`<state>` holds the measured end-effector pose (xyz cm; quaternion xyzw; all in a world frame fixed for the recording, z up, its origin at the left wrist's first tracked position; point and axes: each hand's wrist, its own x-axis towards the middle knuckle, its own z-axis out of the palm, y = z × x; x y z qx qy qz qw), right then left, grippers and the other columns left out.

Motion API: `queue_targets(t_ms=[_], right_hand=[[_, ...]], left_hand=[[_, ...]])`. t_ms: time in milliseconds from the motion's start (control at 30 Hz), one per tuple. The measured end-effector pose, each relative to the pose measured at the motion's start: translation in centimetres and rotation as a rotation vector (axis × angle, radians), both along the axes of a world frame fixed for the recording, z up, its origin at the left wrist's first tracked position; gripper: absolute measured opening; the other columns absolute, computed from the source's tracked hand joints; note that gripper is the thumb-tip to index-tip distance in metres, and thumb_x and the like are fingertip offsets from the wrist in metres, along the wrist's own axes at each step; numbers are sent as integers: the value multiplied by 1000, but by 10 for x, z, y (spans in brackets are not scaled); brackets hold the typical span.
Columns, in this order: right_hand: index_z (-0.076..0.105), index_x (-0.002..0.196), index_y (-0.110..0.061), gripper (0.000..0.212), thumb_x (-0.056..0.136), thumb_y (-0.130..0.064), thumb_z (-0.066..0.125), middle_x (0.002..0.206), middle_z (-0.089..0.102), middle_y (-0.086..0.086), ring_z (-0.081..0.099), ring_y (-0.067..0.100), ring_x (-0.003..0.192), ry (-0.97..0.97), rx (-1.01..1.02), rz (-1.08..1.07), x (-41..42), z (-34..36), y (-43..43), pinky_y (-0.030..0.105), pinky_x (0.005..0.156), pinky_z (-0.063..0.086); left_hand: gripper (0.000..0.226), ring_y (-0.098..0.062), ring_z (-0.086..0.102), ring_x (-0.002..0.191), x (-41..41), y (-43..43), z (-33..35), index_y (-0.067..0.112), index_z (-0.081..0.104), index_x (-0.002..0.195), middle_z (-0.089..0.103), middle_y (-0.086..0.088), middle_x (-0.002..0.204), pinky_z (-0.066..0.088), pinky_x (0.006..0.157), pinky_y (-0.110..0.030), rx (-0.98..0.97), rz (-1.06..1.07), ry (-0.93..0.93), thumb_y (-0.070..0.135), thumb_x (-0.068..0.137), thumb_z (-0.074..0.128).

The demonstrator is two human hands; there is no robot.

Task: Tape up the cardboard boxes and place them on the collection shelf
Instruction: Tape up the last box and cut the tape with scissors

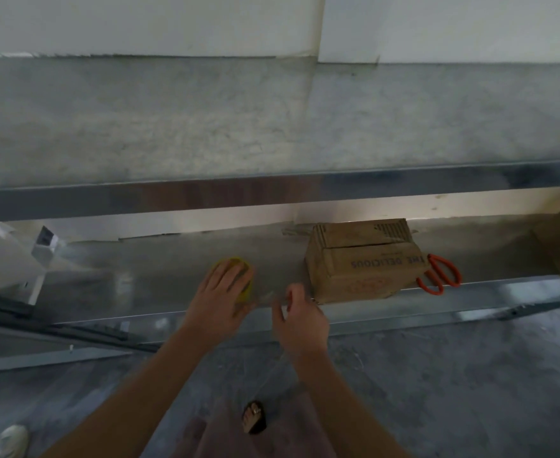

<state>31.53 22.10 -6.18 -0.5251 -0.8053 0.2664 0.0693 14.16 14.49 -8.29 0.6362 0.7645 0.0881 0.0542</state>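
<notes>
My left hand (220,292) lies flat on the yellow tape roll (248,285), fingers straight, pressing it onto the lower shelf (159,276) left of the box (364,262). My right hand (300,317), between the roll and the box, has its fingers curled and pinches a thin clear strip (265,296) running back to the roll. The box sits near the shelf's front edge, flaps folded down. Orange-handled scissors (440,274) lie just beside its right side.
</notes>
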Motion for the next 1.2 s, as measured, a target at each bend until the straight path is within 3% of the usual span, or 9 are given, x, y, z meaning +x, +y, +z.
queue_targets(t_ms=[133, 267, 500, 600, 833, 933, 1033, 1100, 1200], right_hand=[[60, 120, -20, 37, 89, -40, 56, 118, 62, 0, 57, 24, 109, 146, 451, 233, 49, 36, 11, 37, 89, 49], [57, 132, -17, 47, 91, -40, 50, 133, 56, 6, 44, 29, 130, 117, 564, 224, 97, 62, 69, 48, 108, 39], [51, 138, -20, 48, 96, -42, 49, 142, 50, 9, 44, 30, 132, 40, 276, 149, 158, 64, 175, 45, 106, 42], [43, 143, -29, 48, 97, -36, 54, 143, 49, 1, 49, 22, 128, 173, -48, 94, 158, 59, 196, 35, 107, 41], [31, 149, -35, 55, 99, -28, 54, 140, 43, -13, 44, 7, 129, 552, -381, 54, 164, 39, 186, 32, 111, 38], [22, 150, -44, 65, 95, -43, 57, 147, 37, -13, 39, 9, 135, 499, -334, 166, 165, 29, 189, 37, 113, 38], [23, 142, -61, 53, 94, -58, 44, 159, 24, -6, 29, 16, 143, 372, -221, 280, 164, 27, 191, 41, 116, 33], [25, 135, -68, 46, 92, -62, 40, 160, 17, -4, 28, 19, 144, 346, -189, 316, 164, 30, 192, 39, 116, 33], [27, 138, -61, 46, 95, -55, 42, 160, 10, -1, 25, 26, 144, 295, -158, 341, 166, 33, 192, 37, 116, 30]], left_hand=[[61, -28, 35, 138, 39, 9, 32, 14, 44, 142, 44, -6, 146, 27, 113, -43, 133, 39, -21, 50, 94, 36], [63, -23, 31, 141, 89, 40, 62, 17, 36, 147, 39, -3, 151, 24, 117, -40, 178, 61, -82, 53, 95, 29], [68, -16, 20, 145, 149, 107, 78, 21, 22, 152, 24, 2, 157, 16, 116, -30, 163, 300, -338, 58, 95, 24], [61, -13, 18, 145, 166, 124, 71, 20, 23, 152, 19, 5, 158, 13, 115, -23, 203, 448, -528, 41, 99, 43], [72, -21, 27, 139, 192, 135, 60, 26, 22, 152, 22, 6, 157, 26, 115, -39, 316, 682, -753, 30, 92, 61], [79, -25, 21, 140, 191, 131, 62, 27, 27, 150, 14, 7, 158, 21, 115, -42, 248, 685, -695, 44, 83, 67], [87, -16, 21, 138, 177, 113, 59, 37, 30, 145, 10, 12, 157, 24, 116, -42, 165, 534, -706, 68, 71, 61], [64, -8, 29, 136, 159, 107, 66, 44, 45, 134, 25, 18, 149, 33, 114, -42, 207, 484, -846, 60, 76, 68], [36, -3, 38, 127, 129, 115, 84, 55, 57, 113, 38, 19, 135, 38, 108, -37, 260, 512, -830, 51, 79, 69]])
